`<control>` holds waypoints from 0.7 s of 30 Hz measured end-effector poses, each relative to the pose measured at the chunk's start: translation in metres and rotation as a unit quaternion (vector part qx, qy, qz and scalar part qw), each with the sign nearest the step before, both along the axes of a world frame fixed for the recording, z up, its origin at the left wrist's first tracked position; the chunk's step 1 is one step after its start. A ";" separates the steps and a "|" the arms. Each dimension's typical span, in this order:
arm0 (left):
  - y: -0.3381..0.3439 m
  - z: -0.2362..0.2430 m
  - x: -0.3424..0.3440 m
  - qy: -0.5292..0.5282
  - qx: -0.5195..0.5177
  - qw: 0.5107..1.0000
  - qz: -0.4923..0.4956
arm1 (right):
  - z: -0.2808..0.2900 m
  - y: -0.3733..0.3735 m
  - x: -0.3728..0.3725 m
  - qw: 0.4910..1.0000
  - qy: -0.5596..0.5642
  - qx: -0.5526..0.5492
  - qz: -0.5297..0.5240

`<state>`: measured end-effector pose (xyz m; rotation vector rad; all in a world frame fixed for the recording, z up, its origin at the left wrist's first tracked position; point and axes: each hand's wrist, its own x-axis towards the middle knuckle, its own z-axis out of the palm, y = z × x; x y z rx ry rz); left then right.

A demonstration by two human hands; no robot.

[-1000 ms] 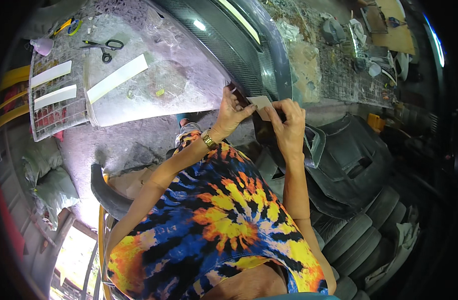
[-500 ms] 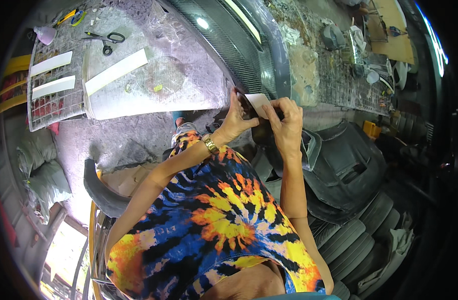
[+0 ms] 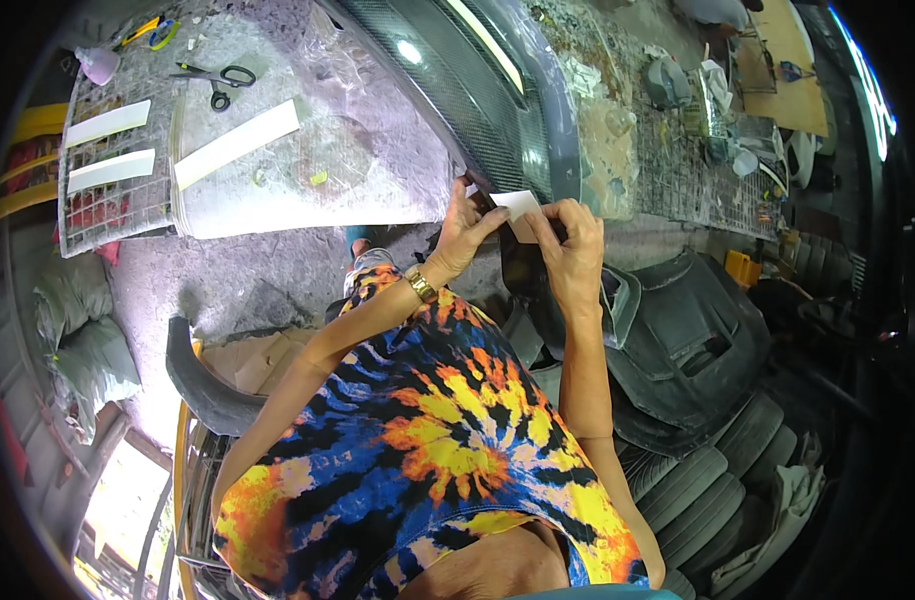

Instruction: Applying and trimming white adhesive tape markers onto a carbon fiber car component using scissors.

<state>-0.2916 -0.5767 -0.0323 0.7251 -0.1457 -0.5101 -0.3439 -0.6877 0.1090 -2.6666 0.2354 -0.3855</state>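
Note:
A long dark carbon-fibre panel (image 3: 477,95) with glossy weave lies across the bench, its near end reaching toward me. At that end is a small white square piece of sheet (image 3: 513,208). My left hand (image 3: 462,225) has its thumb on the sheet's left part and its fingers curled at the dark edge of the panel. My right hand (image 3: 575,240) pinches the sheet's right side. Three white strips, one long strip (image 3: 237,142) among them, lie to the left, with black scissors (image 3: 217,85) beyond them.
A plastic-covered bench (image 3: 327,170) and wire grid (image 3: 752,205) flank the panel. Black moulded body parts (image 3: 692,330) and stacked dark parts (image 3: 697,490) lie at my right. A curved grey piece (image 3: 202,385) is at lower left, near bags (image 3: 97,365).
My left thumb dropped away from the sheet half a second ago and is back on it now. My right hand has shifted slightly left, still pinching the sheet.

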 end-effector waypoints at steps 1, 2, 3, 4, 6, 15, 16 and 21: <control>0.003 -0.002 0.002 0.013 0.032 0.999 -0.011 | 0.000 0.001 0.000 1.000 -0.003 0.002 -0.003; 0.004 -0.004 0.003 0.025 0.063 0.997 -0.022 | 0.001 0.002 -0.001 1.000 -0.005 0.003 -0.006; 0.003 -0.005 0.002 0.026 0.063 0.997 -0.022 | 0.001 0.002 -0.001 1.000 -0.005 0.002 -0.006; 0.003 -0.004 0.002 0.030 0.079 0.996 -0.019 | 0.001 0.002 -0.001 1.000 -0.006 0.007 -0.008; 0.004 -0.001 0.003 0.035 0.094 0.995 -0.017 | 0.000 0.001 -0.001 1.000 -0.006 0.012 -0.011; 0.000 -0.005 0.003 -0.033 0.011 0.999 -0.040 | -0.005 0.003 -0.007 0.999 -0.036 0.032 -0.017; 0.000 -0.006 0.003 -0.029 0.020 0.998 -0.046 | -0.006 0.002 -0.009 0.999 -0.038 0.024 -0.016; -0.001 -0.007 0.003 -0.033 0.014 0.998 -0.058 | -0.008 0.004 -0.011 0.998 -0.049 0.020 -0.024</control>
